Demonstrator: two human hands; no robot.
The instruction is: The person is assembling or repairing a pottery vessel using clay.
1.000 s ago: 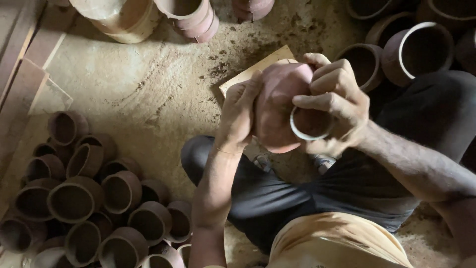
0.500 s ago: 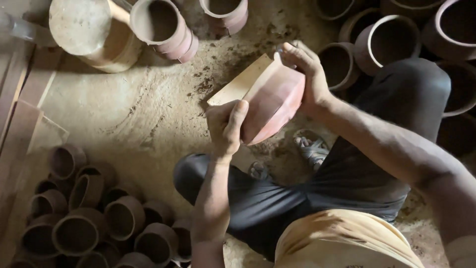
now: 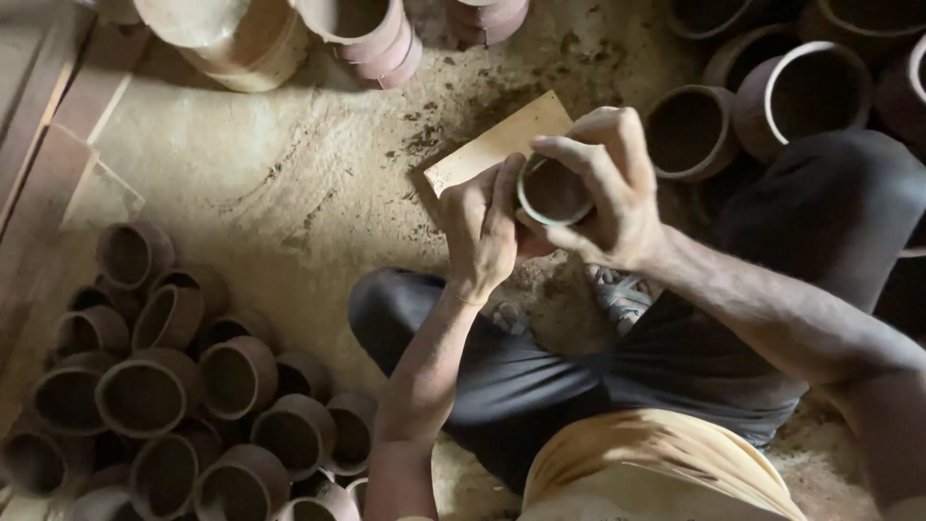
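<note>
Pot: a small clay pot (image 3: 555,191) held in both hands above the lap, mouth turned up toward the camera, over the sandy floor (image 3: 289,183).
Right hand: the right hand (image 3: 608,193) wraps over the pot from the far side; its fingers (image 3: 579,159) are curled shut across the rim and body, thumb low on the near side.
Left hand: the left hand (image 3: 479,232) lies flat against the pot's left wall, fingers close together and bent round it, thumb (image 3: 506,193) pointing up beside the rim.
Doing it well: by my judgement the pot wants even, light pressure from both palms, so that the thin rim keeps its round; the right hand should turn it a little at a time while the left steadies the wall.
Risk: pinching the rim between thumb and finger could dent it, if the clay is soft; whether it is soft I cannot tell.
Slab: a flat tan slab (image 3: 497,145) lies on the floor just behind the hands.
Around: a heap of like pots (image 3: 174,386) at the person's left, larger pots (image 3: 752,106) at the right, well apart from the hands.
</note>
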